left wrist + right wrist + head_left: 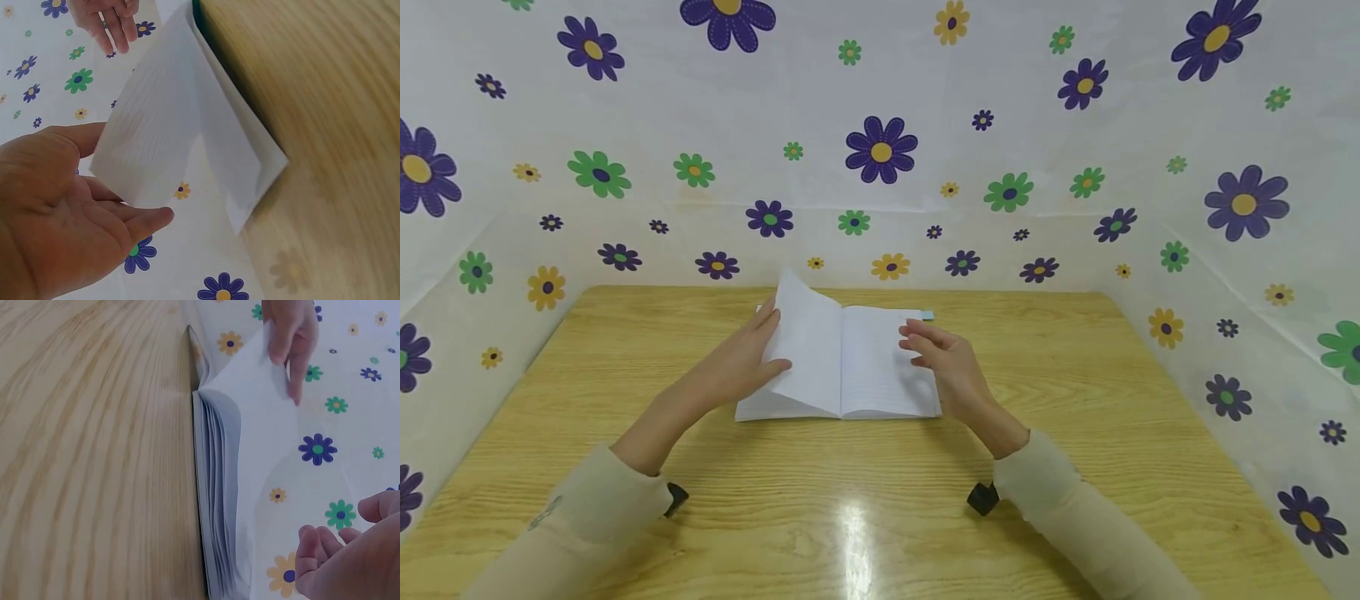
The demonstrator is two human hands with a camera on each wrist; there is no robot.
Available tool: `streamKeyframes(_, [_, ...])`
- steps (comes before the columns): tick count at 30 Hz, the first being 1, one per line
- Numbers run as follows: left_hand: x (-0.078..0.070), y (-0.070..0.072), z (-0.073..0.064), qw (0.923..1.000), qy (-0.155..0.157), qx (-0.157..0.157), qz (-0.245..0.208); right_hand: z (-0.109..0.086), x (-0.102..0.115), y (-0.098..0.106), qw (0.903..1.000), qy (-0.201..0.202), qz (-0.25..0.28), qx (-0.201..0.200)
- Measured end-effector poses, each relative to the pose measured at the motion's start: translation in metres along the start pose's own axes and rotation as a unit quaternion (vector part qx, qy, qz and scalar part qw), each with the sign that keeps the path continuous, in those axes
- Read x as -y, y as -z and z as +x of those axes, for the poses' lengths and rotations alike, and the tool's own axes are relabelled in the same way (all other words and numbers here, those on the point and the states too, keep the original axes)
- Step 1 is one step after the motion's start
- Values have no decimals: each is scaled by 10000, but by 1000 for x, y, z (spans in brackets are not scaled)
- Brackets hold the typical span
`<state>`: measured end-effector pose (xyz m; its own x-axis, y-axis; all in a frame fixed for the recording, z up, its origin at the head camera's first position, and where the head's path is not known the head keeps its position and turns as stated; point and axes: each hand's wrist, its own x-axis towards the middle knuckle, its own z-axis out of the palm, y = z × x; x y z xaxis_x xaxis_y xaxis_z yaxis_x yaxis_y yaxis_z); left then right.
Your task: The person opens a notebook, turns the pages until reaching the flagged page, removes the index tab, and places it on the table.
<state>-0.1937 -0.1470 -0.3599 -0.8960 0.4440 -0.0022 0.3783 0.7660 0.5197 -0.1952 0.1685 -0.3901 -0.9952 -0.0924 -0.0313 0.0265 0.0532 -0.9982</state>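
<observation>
An open notebook (880,367) with lined white pages lies on the table. One page (801,342) stands lifted on its left half, tilting up from the spine. My left hand (741,354) is at that page's outer edge, thumb spread from extended fingers. In the left wrist view the left hand (75,212) touches the page (150,119), and part of the fingers is hidden behind it. Above the notebook's right page hovers my right hand (951,367), its fingers loosely bent with nothing in them. The right wrist view shows the right hand (356,550) apart from the paper.
A light blue tab (928,315) sticks out at the notebook's upper right corner. The wood-grain table (865,492) is bordered at the back and sides by a white sheet (820,92) printed with flowers. Black wrist devices (982,498) show by both cuffs.
</observation>
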Motion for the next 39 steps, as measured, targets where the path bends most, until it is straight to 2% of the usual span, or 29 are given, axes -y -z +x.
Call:
streamKeyframes(8, [15,-9,-6,9983,383,284,326,-1,-5,20,9997,-105,-132,-149])
streamKeyframes(16, [28,-18,-9,9968,472,496,408,-1,-12,33,9980,-371,-479,-206])
streamKeyframes(25, [36,-23,-11,9959,549,636,331,-4,-21,44,9921,-361,-1142,367])
streamKeyframes(30, [41,-28,-11,9955,482,735,362,-5,-21,42,9865,-387,-1474,606])
streamKeyframes(34, [43,-32,-12,9949,405,840,375,-6,-20,40,9783,-350,-1899,747])
streamKeyframes(39, [40,-33,-14,9948,351,864,401,-4,-24,39,9664,-23,-2385,957])
